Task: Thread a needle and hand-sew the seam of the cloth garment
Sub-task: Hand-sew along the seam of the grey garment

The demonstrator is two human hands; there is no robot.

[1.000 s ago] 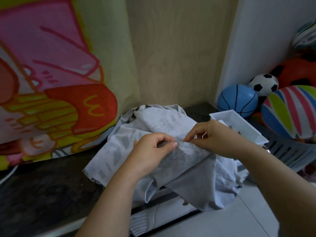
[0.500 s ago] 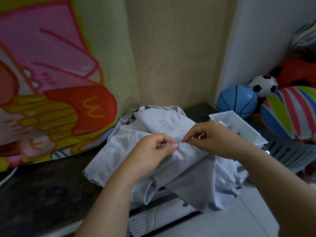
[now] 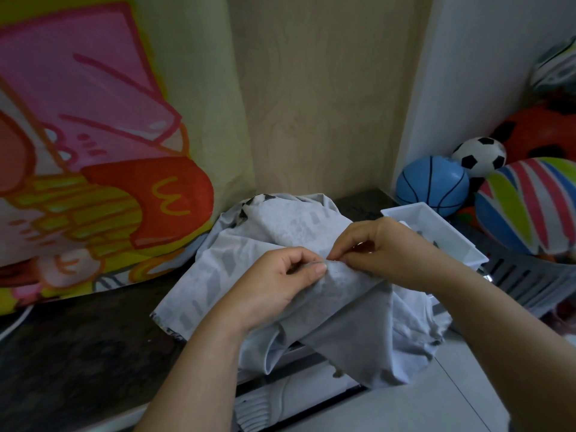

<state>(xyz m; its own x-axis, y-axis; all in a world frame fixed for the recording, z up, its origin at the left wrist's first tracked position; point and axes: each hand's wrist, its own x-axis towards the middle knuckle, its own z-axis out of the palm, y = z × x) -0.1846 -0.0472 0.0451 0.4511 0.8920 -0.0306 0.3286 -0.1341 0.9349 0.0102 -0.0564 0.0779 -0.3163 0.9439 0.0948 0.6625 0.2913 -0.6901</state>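
We are pinching a raised fold of the pale grey garment (image 3: pixel 280 232) with our left hand (image 3: pixel 274 285), thumb pressing down on the cloth. Our right hand (image 3: pixel 383 247) is meeting it fingertip to fingertip on the same fold, closed on something too small to make out. The garment is lying heaped on the dark countertop (image 3: pixel 78 353), its near edge hanging over. A white tray (image 3: pixel 436 219) is sitting just right of it, with toy balls (image 3: pixel 433 185) farther right.

left hand (image 3: pixel 274 285) and right hand (image 3: pixel 383 247) meet fingertip to fingertip, fingers pinched closed, forearms converging.
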